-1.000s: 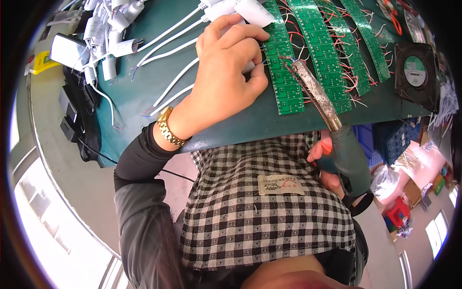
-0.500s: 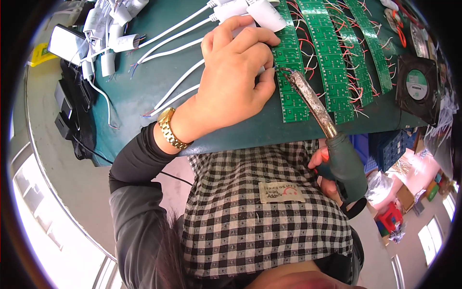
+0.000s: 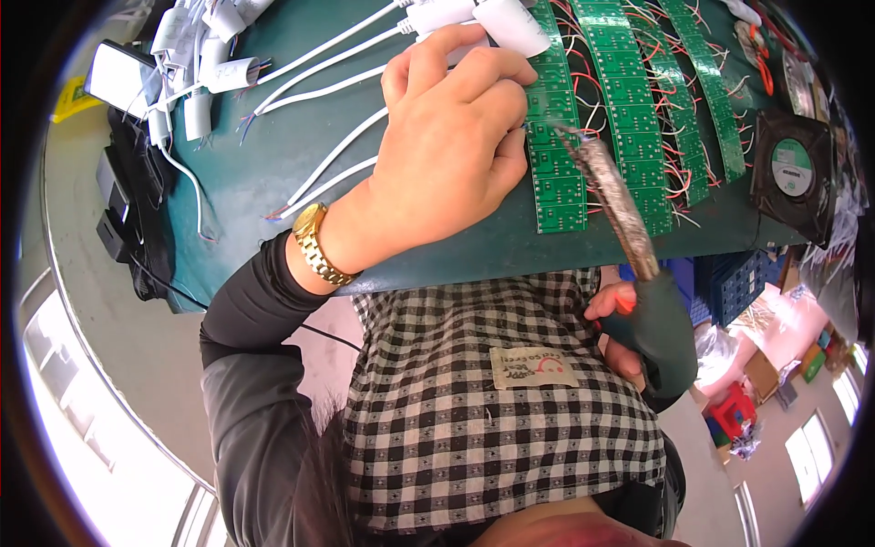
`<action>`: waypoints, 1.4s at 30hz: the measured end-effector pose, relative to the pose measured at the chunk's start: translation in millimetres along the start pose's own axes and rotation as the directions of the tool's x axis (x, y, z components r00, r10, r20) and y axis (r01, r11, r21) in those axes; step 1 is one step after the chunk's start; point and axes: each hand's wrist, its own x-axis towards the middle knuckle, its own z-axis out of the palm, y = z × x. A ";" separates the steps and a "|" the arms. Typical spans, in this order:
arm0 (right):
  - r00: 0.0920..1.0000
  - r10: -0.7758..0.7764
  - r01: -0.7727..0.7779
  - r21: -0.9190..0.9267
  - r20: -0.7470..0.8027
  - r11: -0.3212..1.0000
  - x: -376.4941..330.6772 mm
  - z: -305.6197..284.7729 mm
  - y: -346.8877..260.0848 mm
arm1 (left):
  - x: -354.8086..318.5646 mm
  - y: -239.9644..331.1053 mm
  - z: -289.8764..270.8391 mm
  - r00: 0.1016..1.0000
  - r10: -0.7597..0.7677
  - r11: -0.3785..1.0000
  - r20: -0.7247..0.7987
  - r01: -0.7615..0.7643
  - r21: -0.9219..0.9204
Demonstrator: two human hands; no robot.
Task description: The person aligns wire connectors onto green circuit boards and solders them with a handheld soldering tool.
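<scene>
My left hand (image 3: 451,137), a gold watch at its wrist, is closed at the left edge of the nearest green circuit board strip (image 3: 558,196). Its fingers are curled together, and what they pinch is hidden beneath them. A white cylindrical housing (image 3: 512,27) lies right above the knuckles, with white cables (image 3: 333,159) running out leftward from under the hand. My right hand (image 3: 612,303) is partly hidden behind the dark handle of a soldering iron (image 3: 622,205), which it grips. The iron's stained metal shaft slants up left, its blurred tip above the strip, apart from my left fingers.
More board strips (image 3: 624,137) with red and white wires lie to the right, then a black fan (image 3: 791,169). White corded housings (image 3: 219,73) are heaped at far left beside a black device (image 3: 137,201). The green table's front edge (image 3: 437,273) runs before my checked apron.
The soldering iron's tip has moved slightly right, away from my left fingertips, and lifted off the spot beside them. My left hand keeps nearly the same place and pose.
</scene>
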 end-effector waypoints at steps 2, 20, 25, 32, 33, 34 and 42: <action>0.739 0.658 -0.561 0.672 0.144 0.483 16.9 -2.4 -52.0 | -1.0 -1.5 0.2 1.000 0.006 1.000 -0.012 -0.006 0.007; 0.895 0.444 -0.402 0.352 -0.046 0.845 5.0 7.5 -4.3 | 0.5 4.7 -1.2 0.998 0.001 0.997 0.061 -0.006 0.077; 0.985 0.070 -0.038 0.200 -0.158 0.979 7.3 23.8 15.3 | 0.7 6.6 -1.9 0.998 -0.006 0.995 0.059 0.000 0.104; 0.988 -0.126 0.106 -0.190 -0.094 0.976 6.6 18.2 5.0 | -0.3 7.6 -0.9 0.999 -0.004 0.993 0.050 -0.002 0.116; 0.987 -0.127 0.106 -0.192 -0.097 0.976 5.9 19.3 1.7 | 0.2 8.1 0.1 0.999 -0.002 0.993 0.048 -0.004 0.115; 0.983 -0.123 0.109 -0.108 -0.139 0.988 5.2 22.8 -1.6 | 0.8 8.7 1.4 0.999 -0.004 0.994 0.053 -0.002 0.108; 0.827 0.538 -0.395 0.512 -0.164 0.763 1.7 15.9 -27.3 | 2.0 8.0 -3.3 0.999 -0.022 0.994 0.031 0.018 0.105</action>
